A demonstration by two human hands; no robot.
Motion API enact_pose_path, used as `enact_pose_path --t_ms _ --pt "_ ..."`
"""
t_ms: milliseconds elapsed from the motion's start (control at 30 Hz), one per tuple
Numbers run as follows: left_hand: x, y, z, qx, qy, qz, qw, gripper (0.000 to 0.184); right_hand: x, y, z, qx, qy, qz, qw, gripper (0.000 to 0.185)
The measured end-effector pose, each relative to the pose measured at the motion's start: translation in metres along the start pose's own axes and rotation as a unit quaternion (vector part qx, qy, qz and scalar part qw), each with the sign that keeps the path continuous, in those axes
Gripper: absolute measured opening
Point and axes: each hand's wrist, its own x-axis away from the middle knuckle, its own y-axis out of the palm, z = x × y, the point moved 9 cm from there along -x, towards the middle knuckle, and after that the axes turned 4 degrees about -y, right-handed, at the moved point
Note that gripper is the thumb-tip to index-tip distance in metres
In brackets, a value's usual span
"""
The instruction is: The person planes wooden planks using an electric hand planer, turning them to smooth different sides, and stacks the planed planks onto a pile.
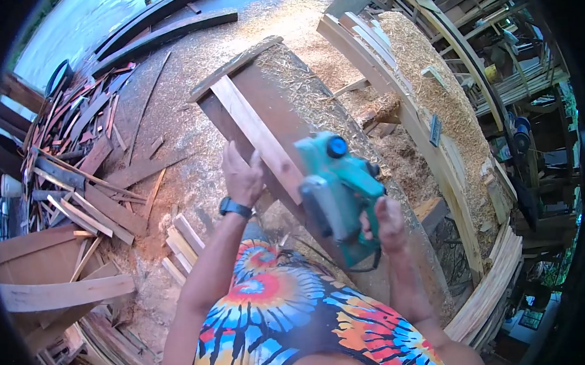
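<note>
A green electric planer is gripped by its rear handle in my right hand. It is tilted and a little blurred, over or beside the near end of a pale wooden board. Whether it touches the board, I cannot tell. The board lies lengthwise on a brown workbench, its far end against a wooden crosspiece. My left hand, with a dark watch on the wrist, is at the bench's left edge beside the board. Its fingers are stretched forward and its thumb is apart; nothing shows in it.
Shavings cover the bench's right side and the ground. A heap of scrap wood lies at left, with offcuts near my left arm. A long beam and stacked boards stand at right. Dark planks lie at the back.
</note>
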Motion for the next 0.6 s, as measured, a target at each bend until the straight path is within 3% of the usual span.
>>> enact_pose_path --t_ms 67,167,300,400,500,600 --pt "0.017 0.028 0.01 -0.054 -0.003 0.044 0.998 0.096 0.027 -0.036 0.013 0.005 0.003 0.053 0.999 0.078" --pt "0.043 0.047 0.031 -0.058 -0.124 -0.059 0.989 0.123 0.048 -0.08 0.043 0.001 0.007 0.112 0.994 0.081" --pt "0.075 0.042 0.05 -0.06 -0.149 -0.113 0.981 0.129 0.066 -0.11 0.077 -0.001 -0.004 0.131 0.991 0.082" --pt "0.077 0.058 0.019 -0.083 -0.09 -0.005 0.992 0.12 0.07 -0.121 0.091 -0.024 -0.012 0.129 0.991 0.079" --pt "0.082 0.044 0.017 0.034 -0.196 -0.126 0.972 0.094 0.07 -0.12 0.088 -0.024 -0.011 0.141 0.99 0.074" --pt "0.079 0.002 0.04 -0.008 -0.162 -0.078 0.984 0.069 0.069 -0.12 0.088 -0.018 -0.018 0.133 0.991 0.074"
